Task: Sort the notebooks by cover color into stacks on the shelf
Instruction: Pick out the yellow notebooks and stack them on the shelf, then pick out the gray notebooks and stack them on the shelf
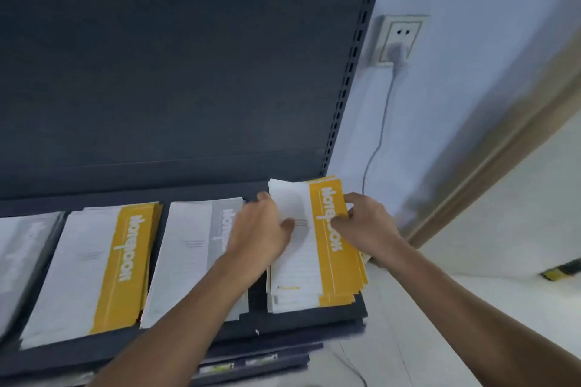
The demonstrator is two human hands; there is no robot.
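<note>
Several stacks of white notebooks lie side by side on a dark shelf (301, 319). At the right end is a yellow-banded stack (333, 264). My left hand (264, 229) rests on its left side, thumb on the top cover. My right hand (364, 220) grips its right edge at the yellow band. Left of it lie a grey-banded stack (191, 258), another yellow-banded stack (103, 267), and a grey-banded stack (19, 258) at the far left edge of view.
The shelf's dark back panel (173, 72) rises behind the stacks, with a slotted upright (349, 72) at its right. A wall socket (399, 38) with a plug and hanging cable is beyond it. A lower shelf (251, 361) holds more items. Pale floor lies to the right.
</note>
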